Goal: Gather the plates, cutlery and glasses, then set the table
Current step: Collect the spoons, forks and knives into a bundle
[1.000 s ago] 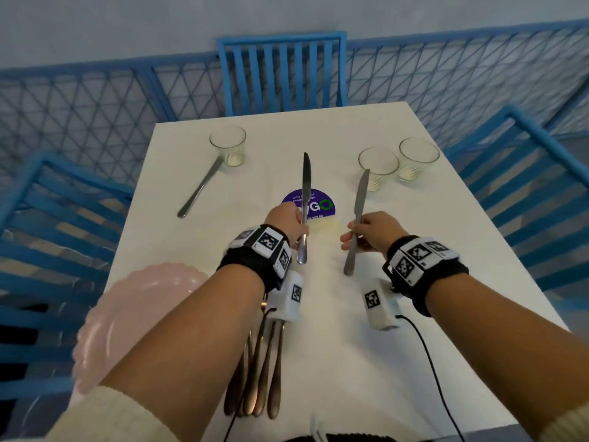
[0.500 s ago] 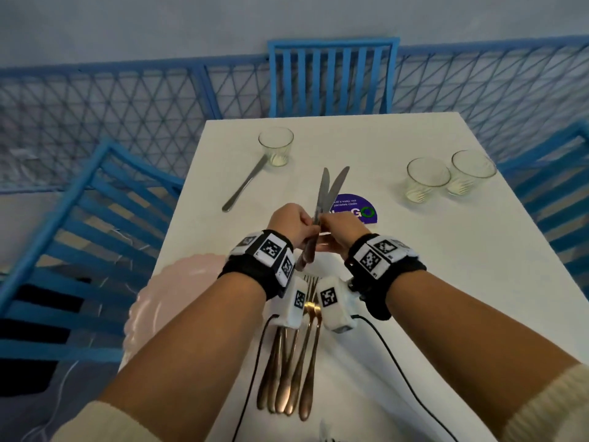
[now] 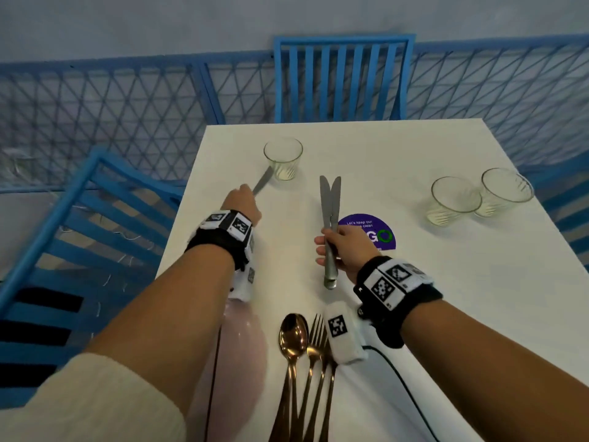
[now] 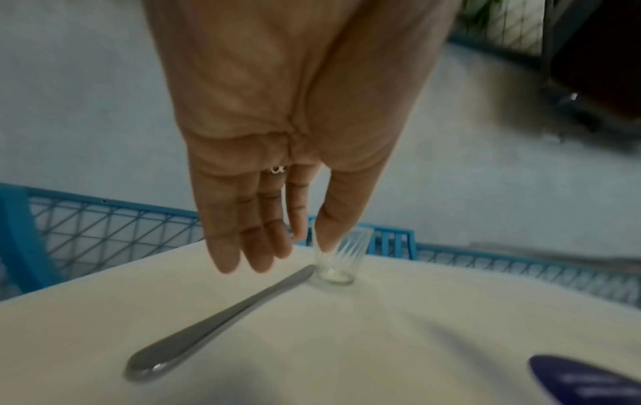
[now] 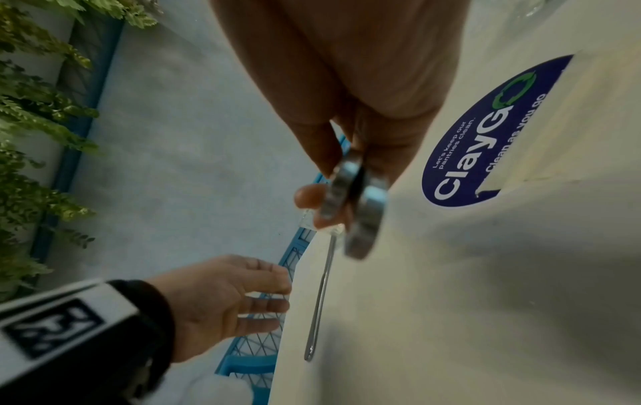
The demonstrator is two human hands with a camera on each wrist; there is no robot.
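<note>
Above lone knife [image 4: 222, 320] (flat), left hand [image 4: 277, 153]

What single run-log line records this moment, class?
right hand: grips two knives | left hand: open, above third knife by glass | phase: gathering cutlery

The white worktop [image 3: 414, 314] holds a knife [image 4: 215, 320] under the left fingers [image 4: 256, 246], a glass [image 3: 283, 158] past them, two glasses [image 3: 481, 196] far right, a sticker [image 3: 379, 234], plate [image 3: 245, 346], spoon [image 3: 291, 342] and forks [image 3: 318, 346].
</note>
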